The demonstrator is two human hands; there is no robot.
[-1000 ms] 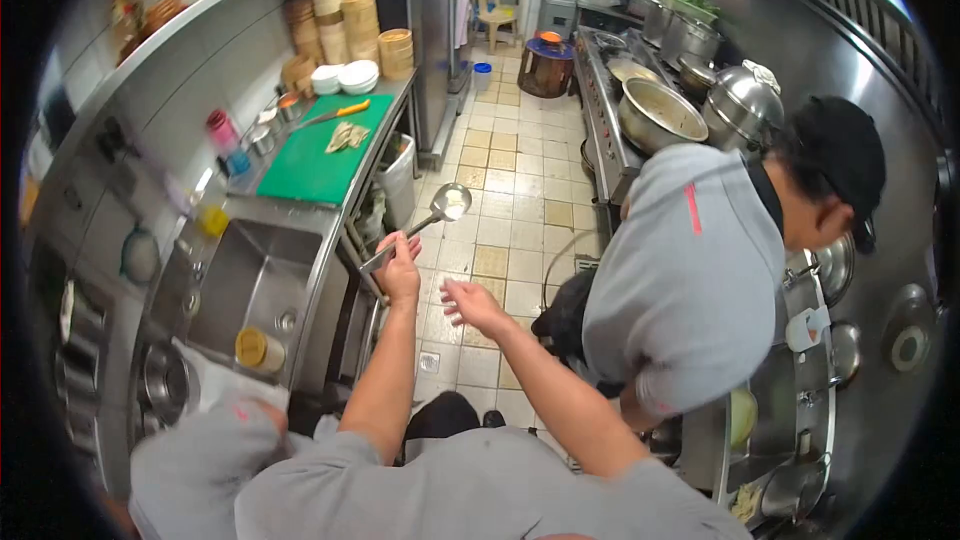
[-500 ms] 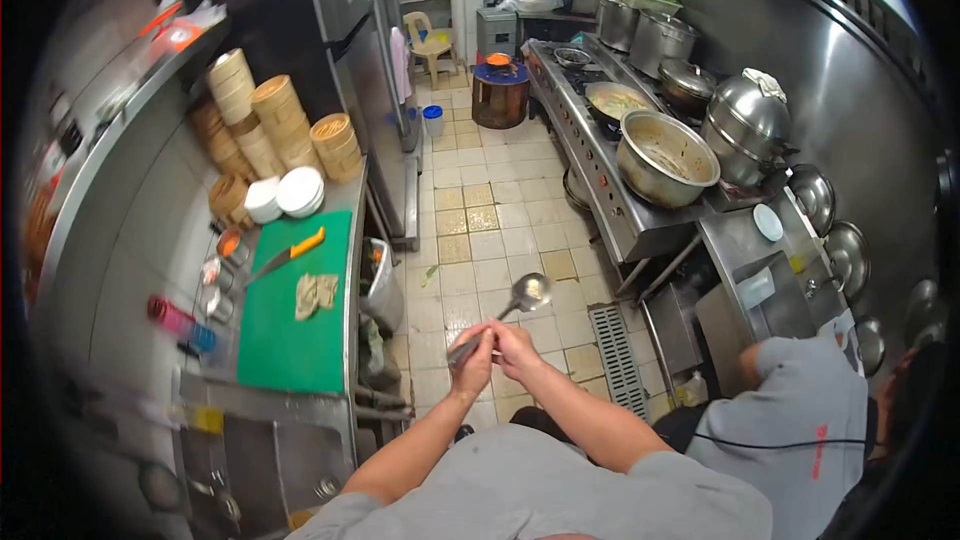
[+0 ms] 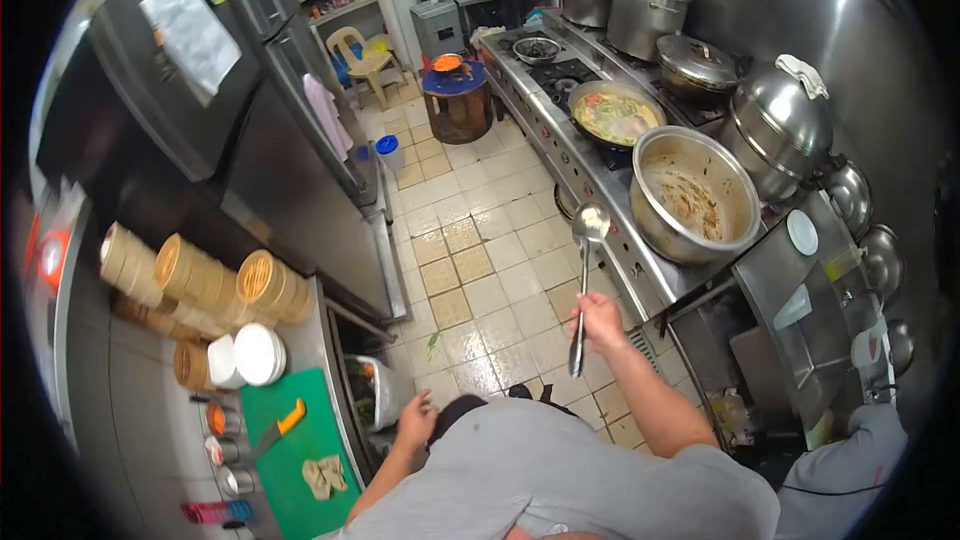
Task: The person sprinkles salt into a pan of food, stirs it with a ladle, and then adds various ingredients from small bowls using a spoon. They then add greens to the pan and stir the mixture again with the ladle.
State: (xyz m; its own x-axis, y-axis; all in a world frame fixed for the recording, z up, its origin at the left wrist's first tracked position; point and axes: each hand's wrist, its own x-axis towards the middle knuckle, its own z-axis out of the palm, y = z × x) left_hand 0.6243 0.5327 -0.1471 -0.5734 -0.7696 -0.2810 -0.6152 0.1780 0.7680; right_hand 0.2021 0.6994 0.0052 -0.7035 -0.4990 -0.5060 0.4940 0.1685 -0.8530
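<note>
My right hand grips the handle of a long metal ladle, held upright with its bowl up near the edge of the stove counter. A large steel pot with brown residue sits just right of the ladle's bowl. Beyond it is a wok with yellowish food. My left hand hangs low near my body, fingers apart and holding nothing, beside the counter with the green cutting board.
Bamboo steamers, white plates and a knife with an orange handle are on the left counter. A co-worker's grey sleeve is at the lower right. Tall pots, a lidded steamer, a refrigerator and a tiled aisle.
The ladle passed from my left hand to my right, which raised it upright toward the stove. My left hand dropped to my side. My view turned toward the stove side.
</note>
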